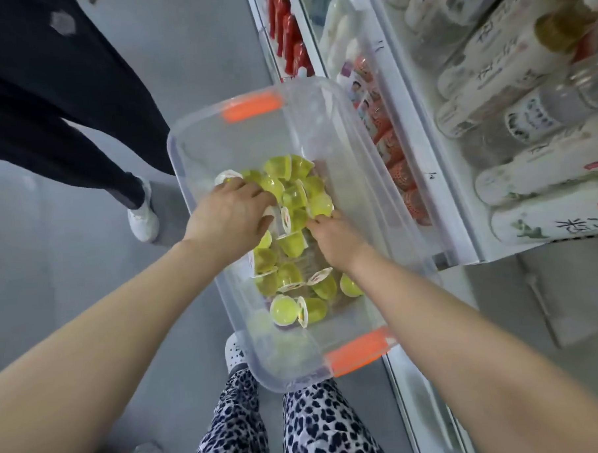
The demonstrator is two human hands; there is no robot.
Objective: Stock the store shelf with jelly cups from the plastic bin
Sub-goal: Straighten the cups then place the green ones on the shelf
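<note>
A clear plastic bin [199, 182] with orange handles stands on the floor beside the store shelf [422, 173]. Several yellow-green jelly cups [291, 192] with white lids lie heaped inside it. My left hand [230, 215] reaches into the pile from the left, fingers curled over cups at the heap's near edge. My right hand [330, 237] is lower and to the right, its fingertips closing on a jelly cup [320, 204]. How many cups each hand holds is hidden by the fingers.
White bottles [514, 169] lie in rows on the shelf at the right, red packs [289, 35] further back. Another person's dark-trousered leg and white shoe [143, 216] stand left of the bin. My patterned trousers [282, 422] are below it.
</note>
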